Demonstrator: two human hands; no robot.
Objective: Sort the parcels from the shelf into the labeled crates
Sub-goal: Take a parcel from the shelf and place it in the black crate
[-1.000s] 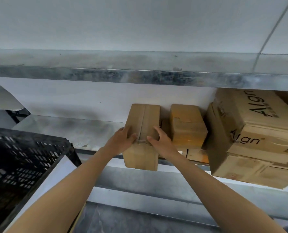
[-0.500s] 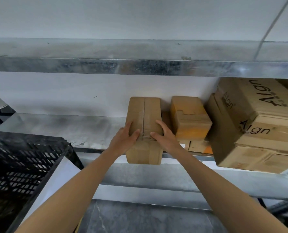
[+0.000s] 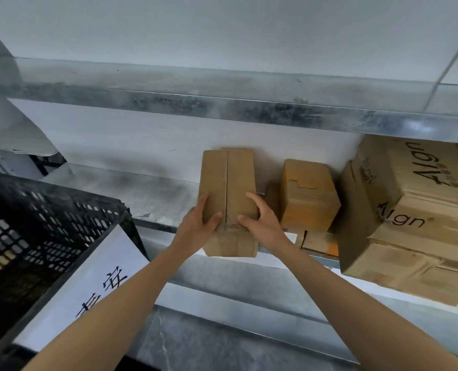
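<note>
Starting lift-out, as judged | labeled crate point(image 3: 48, 218) near-left | left grip point(image 3: 198, 226) and right grip point(image 3: 262, 223) each clasping a side of the parcel point(image 3: 229, 183), thumbs on top | parcel overhangs the shelf point(image 3: 147, 194) front edge | risk: unsupported front could drop if thumbs slip; small box point(image 3: 308, 199) just beside may snag

I am standing in what is looking like a storeroom or parcel depot: galvanised steel shelving point(image 3: 222, 108) is carrying cardboard parcels point(image 3: 307, 195) and printed cartons point(image 3: 423, 199), and a black plastic crate point(image 3: 35, 223) is wearing a paper label point(image 3: 94, 279).
</note>
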